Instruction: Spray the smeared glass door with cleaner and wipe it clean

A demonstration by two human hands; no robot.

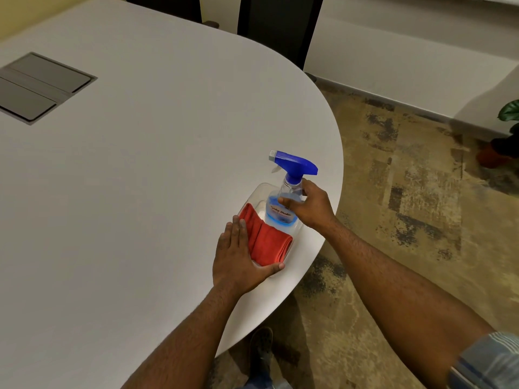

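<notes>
A clear spray bottle (281,217) with blue liquid and a blue trigger head stands upright in a clear plastic tray (259,192) near the right edge of the white table (154,164). My right hand (311,209) grips the bottle just below its neck, thumb in front and fingers behind. A folded red cloth (269,242) lies in the near half of the tray. My left hand (238,256) rests flat against the tray's left side, fingers straight over the cloth's edge and thumb stretched along the tray's near end. No glass door is in view.
A grey flap panel (39,85) is set into the table at the far left. Dark chairs (280,23) stand behind the table. Patterned carpet (393,220) runs along the right, with a potted plant (502,136) at the far right. My shoe (261,346) shows under the table edge.
</notes>
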